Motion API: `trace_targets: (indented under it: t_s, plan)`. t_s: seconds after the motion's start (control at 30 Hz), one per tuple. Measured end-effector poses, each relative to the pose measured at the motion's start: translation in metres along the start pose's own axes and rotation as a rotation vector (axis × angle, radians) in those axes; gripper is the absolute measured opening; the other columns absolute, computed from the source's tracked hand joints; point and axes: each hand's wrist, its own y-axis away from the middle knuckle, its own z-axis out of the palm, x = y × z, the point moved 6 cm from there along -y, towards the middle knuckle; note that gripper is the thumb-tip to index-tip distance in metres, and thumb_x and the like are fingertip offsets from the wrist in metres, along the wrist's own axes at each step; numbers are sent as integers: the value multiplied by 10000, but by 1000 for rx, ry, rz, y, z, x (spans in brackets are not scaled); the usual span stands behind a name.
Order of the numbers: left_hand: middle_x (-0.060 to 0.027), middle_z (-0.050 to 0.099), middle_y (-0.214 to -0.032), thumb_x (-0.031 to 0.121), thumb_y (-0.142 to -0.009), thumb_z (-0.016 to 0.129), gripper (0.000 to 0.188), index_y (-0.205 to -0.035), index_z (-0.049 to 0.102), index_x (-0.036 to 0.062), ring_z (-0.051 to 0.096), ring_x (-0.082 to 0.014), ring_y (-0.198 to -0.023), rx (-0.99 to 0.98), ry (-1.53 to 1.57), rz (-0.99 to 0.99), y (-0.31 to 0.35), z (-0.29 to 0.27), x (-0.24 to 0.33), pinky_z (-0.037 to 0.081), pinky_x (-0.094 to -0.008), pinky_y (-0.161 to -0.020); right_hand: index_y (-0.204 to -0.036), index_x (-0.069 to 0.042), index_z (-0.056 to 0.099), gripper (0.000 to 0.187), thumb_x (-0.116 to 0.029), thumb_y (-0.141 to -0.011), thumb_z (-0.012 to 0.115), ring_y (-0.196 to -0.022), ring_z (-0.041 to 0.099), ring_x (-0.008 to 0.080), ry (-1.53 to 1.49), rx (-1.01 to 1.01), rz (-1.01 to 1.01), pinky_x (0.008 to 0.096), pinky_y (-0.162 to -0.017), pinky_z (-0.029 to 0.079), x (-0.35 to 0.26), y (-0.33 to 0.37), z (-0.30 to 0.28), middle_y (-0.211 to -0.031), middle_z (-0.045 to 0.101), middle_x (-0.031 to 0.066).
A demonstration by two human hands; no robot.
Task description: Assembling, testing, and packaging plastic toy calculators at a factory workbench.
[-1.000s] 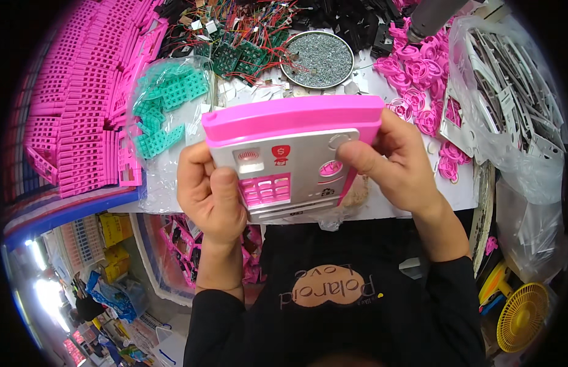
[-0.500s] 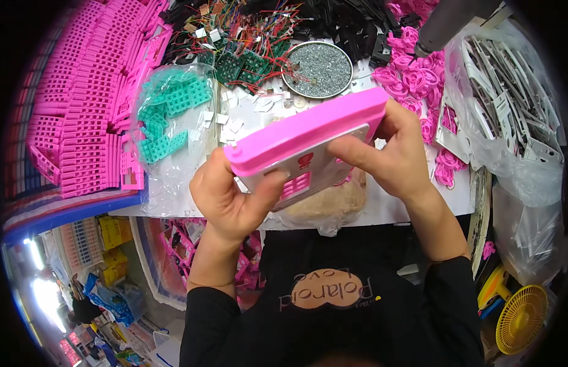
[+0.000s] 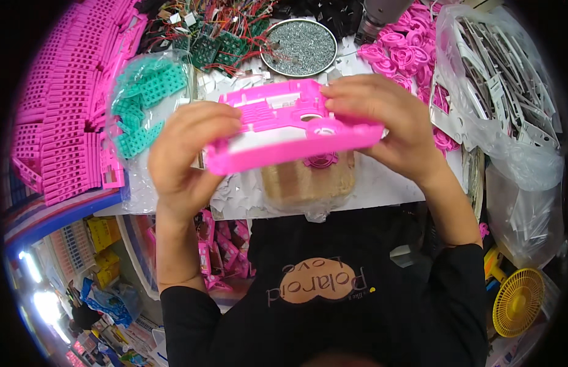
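Observation:
Between my two hands I hold a pink plastic casing [image 3: 278,154], tilted above the table with its open inner side showing. White parts and a round pink piece sit inside it. My left hand [image 3: 189,153] is closed around its left end, thumb below and fingers over the top edge. My right hand [image 3: 388,122] grips the right end, fingers over the far edge and thumb underneath. Under the casing stands a plastic-wrapped tan block [image 3: 308,186], and a round pink ring part [image 3: 321,159] shows above it, partly hidden by the casing.
Stacked pink grid parts [image 3: 70,104] fill the left. Beside them lies a clear bag of teal button pads [image 3: 140,104]. Behind are wired green circuit boards [image 3: 204,49], a dish of small screws [image 3: 299,48], pink rings [image 3: 400,49], and a power screwdriver [image 3: 375,18]. White panels [image 3: 510,79] stand bagged at right.
The casing has been turned over, so its inner side shows instead of the white front face. Both hands have shifted their grip along with it, and my left hand has moved left.

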Motion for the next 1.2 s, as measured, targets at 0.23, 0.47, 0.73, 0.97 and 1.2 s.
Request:
trace_targets:
  t_s: [0.23,0.47,0.73,0.97,1.2]
  plan:
    - [-163,680,-1215,-81,-626,674,469,-1077,716,42,648,-400,-1147,-209,-62,-74,67,70,-5,551,-461,-968,-1325,-43,646,601,-204,-769,809,-1316,540,474,73,-272,52,507,-1048,505,0,94,53,-1453,570,205]
    - [-155,640,-1334,63,-607,710,569,-1174,717,111,582,-406,-1276,-406,-25,-190,87,79,-3,400,-584,-1115,-1267,-29,656,625,-258,-716,840,-1328,541,402,90,-313,55,490,-1054,497,4,92,54,-1424,589,164]
    - [-113,609,-1402,243,-734,764,559,-1265,664,101,539,-340,-1347,-401,15,-211,63,90,5,265,-600,-1193,-1269,-24,669,599,-264,-747,840,-1361,524,391,137,-400,96,469,-1067,482,-5,86,54,-1442,593,175]
    - [-111,584,-1431,345,-763,808,642,-1318,631,74,543,-302,-1342,-547,-157,-167,59,127,9,324,-549,-1157,-1245,-6,690,532,-175,-761,833,-1353,535,401,-74,-352,185,460,-1058,486,1,88,47,-1420,610,179]
    - [-137,548,-1419,273,-692,848,665,-1287,629,72,557,-321,-1284,-557,-117,-212,49,125,9,315,-557,-1137,-940,-56,739,148,-138,-820,765,-861,647,293,410,-126,605,395,-745,528,60,113,-23,-899,695,79]
